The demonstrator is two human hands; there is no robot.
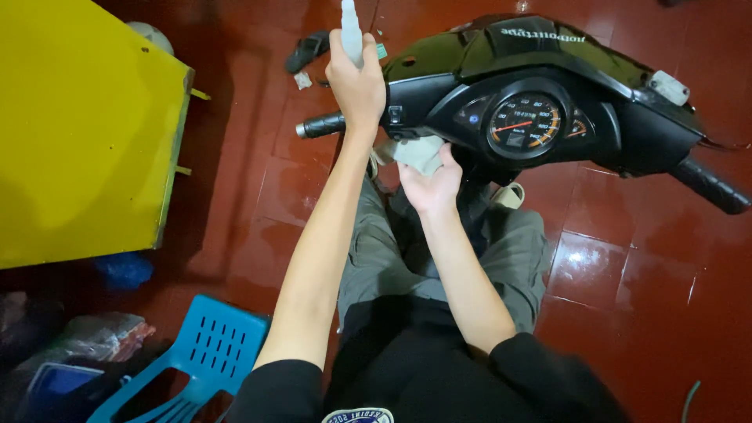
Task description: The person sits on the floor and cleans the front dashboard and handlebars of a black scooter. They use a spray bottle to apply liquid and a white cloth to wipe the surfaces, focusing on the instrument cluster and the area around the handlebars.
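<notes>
1. The left hand [356, 82] is raised at the far middle of the scene, its fingers clamped around a slim white spray bottle [351, 31] that stands upright and runs out of the top edge.
2. The right hand [431, 184] sits nearer and just to the right, fingers closed on a pale grey cloth [419, 153] pressed against the underside of the scooter's handlebar housing.
3. The black scooter handlebar [540, 86] spans the far right; its left grip [321, 125] pokes out just behind the left wrist, and the right grip [709, 186] slants off toward the right edge.
4. A round speedometer [523, 124] with an orange-red needle sits in the middle of the dash, to the right of the cloth.
5. A strip of pale lettering lies on the glossy black cover at the far top, seen upside down.
6. A large yellow panel [78, 133] fills the far left.
7. A blue plastic chair [207, 352] with slotted holes stands near left, beside crumpled clear plastic bags [94, 337].
8. The red tiled floor [619, 274] lies below, with a dark sandal [307, 51] far off, left of the bottle.
</notes>
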